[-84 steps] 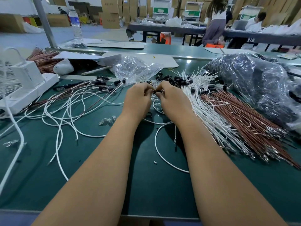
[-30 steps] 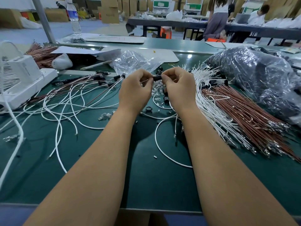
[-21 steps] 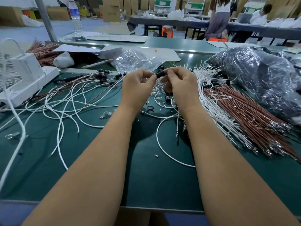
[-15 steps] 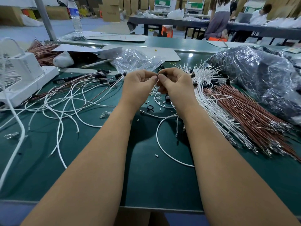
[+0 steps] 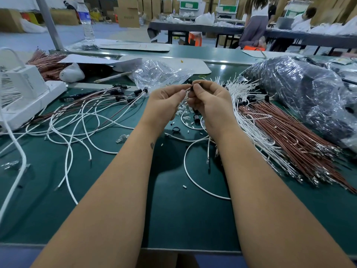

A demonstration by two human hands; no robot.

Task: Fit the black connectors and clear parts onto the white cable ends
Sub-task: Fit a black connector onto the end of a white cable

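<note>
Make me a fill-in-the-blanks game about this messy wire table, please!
1. The table top is dark ___.
2. The right hand pinches a small ___ connector.
3. The bundle of brown wires lies on the ___ side of the hands.
4. The water bottle stands far back on the ___.

Missing words: green, black, right, left

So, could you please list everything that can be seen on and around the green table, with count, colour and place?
table: one, green, under everything
loose cables: many, white and brown, left of the hands
cable bundle: many, white, right of the hands
wire bundle: many, brown, far right
clear parts: small pile, clear, under the hands
clear bag: one, behind the hands
black bag: one, back right
white device: one, far left
water bottle: one, clear, back left
black connector: one, between both fingertips
left hand: pinches a thin wire end
right hand: pinches the black connector
</note>
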